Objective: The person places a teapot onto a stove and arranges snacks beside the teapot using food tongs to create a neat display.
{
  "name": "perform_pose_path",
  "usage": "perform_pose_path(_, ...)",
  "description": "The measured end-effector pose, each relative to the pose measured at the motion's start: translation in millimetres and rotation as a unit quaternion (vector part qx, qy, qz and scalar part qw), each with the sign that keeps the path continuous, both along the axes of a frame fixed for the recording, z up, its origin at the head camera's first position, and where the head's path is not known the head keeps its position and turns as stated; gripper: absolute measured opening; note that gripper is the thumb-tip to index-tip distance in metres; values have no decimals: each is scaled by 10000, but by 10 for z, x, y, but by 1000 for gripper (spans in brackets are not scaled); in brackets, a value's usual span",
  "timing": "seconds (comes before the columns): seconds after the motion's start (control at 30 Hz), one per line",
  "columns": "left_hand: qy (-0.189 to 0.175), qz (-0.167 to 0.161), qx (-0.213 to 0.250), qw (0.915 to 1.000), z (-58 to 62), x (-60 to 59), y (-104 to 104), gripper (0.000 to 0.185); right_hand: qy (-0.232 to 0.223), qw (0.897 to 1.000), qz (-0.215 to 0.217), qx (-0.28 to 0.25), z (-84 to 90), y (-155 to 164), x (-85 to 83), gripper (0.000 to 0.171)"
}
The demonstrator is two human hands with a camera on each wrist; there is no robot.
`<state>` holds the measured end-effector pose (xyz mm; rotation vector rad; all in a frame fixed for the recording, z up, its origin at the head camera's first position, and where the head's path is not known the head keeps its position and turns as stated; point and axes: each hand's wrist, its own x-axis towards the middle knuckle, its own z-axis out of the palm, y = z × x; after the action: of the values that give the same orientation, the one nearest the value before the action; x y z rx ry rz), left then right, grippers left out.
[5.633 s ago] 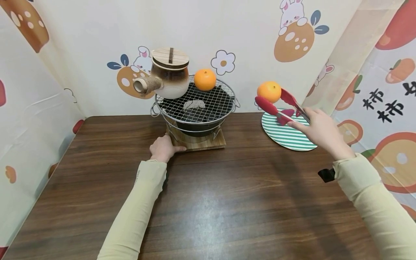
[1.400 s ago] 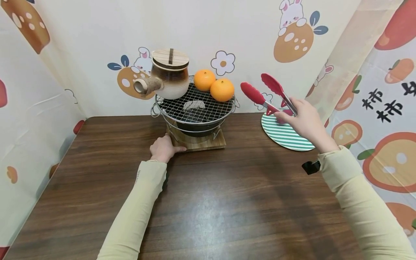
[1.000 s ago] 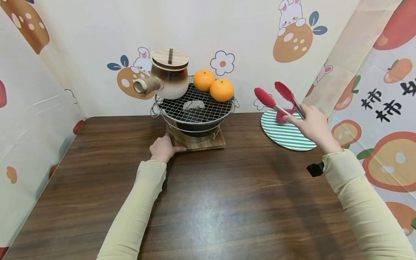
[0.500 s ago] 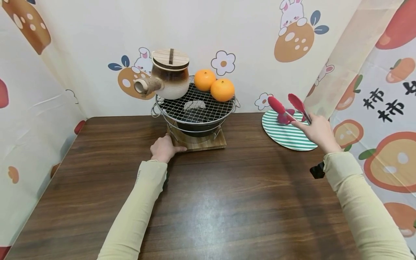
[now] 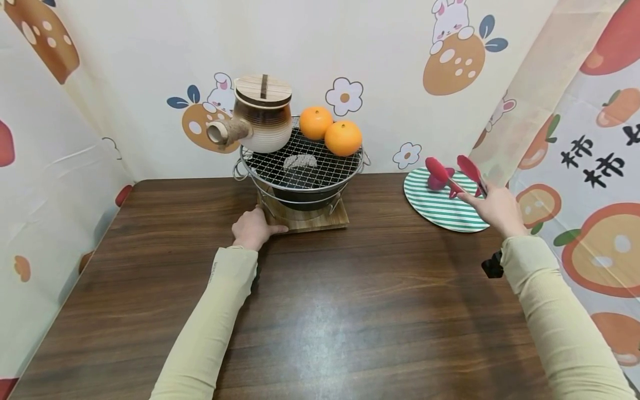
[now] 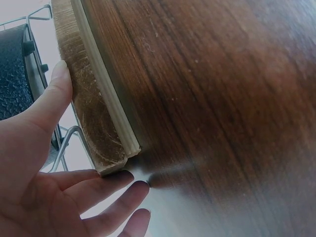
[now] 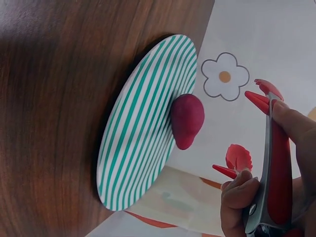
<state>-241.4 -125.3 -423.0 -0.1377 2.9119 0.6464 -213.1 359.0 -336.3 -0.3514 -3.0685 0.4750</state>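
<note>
My right hand [image 5: 495, 206] grips red tongs [image 5: 454, 173]; their tips stand apart and empty just above a green-striped plate [image 5: 445, 214]. A dark red lump [image 5: 435, 181] lies on the plate's far part, close to the tong tips [image 7: 264, 91]. Two oranges [image 5: 315, 122] [image 5: 343, 138] sit on the wire grill [image 5: 300, 164] beside a brown teapot [image 5: 261, 119] with a wooden lid. My left hand [image 5: 252, 228] rests against the front left corner of the grill's wooden base [image 6: 94, 118], thumb [image 6: 52, 96] along one edge and fingers fairly straight.
The dark wooden table [image 5: 325, 311] runs from the grill to its near edge. Printed cloth walls close in the back and both sides. The plate lies at the table's right edge, near the right wall.
The orange held in the tongs 5.6 s ago now sits on the grill. Since then my right hand has carried the empty tongs right and down over the plate. The left hand stayed put.
</note>
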Motion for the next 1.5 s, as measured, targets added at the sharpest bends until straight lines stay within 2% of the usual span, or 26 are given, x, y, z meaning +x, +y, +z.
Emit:
perform_pose_path(0.2, -20, -10, 15, 10000, -3, -2, -3, 84, -143, 9998, -157, 48, -67, 22, -10, 93)
perform_pose_path(0.5, -31, 2, -13, 10000, -5, 1, -1, 84, -427, 9985, -276, 206, -156, 7, -65, 77)
perform_pose_path(0.67, -31, -3, -25, 10000, 1, 9, 5, 84, -686, 9968, -358, 222, -211, -17, -100, 84)
perform_pose_path(0.9, -23, 4, -20, 10000, 5, 20, 8, 83, -640, 9971, -339, 236, -282, -51, -140, 71)
perform_pose_path(1.1, -28, 19, -30, 10000, 6, 13, 9, 82, -566, 9974, -311, 317, -299, -70, -164, 79)
perform_pose_path(1.3, -17, 21, -29, 10000, 22, 17, 15, 81, -793, 9950, -583, 186, -336, -53, -178, 87)
perform_pose_path(1.5, -30, 13, -18, 10000, 27, 20, 15, 79, -931, 9937, -584, 221, -379, -18, -172, 81)
